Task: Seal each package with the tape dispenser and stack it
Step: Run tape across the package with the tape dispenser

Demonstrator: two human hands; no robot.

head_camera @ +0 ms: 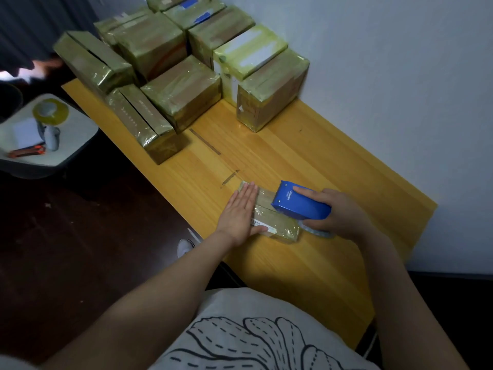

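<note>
Head view, lower centre: we press our flat left hand (240,212) on the package (274,225) on the table (306,161); our right hand (338,212) grips the blue tape dispenser (300,202) atop it. Sealed stack (184,73) upper left.

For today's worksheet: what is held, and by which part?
Right hand grips tape dispenser by its blue body; left hand presses flat on the package.

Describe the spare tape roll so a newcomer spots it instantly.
Left of the yellow wooden table stands a small grey table. On its far end lies the tape roll: a yellowish ring with a pale core, unlike the flat white sheet beside it.
</note>
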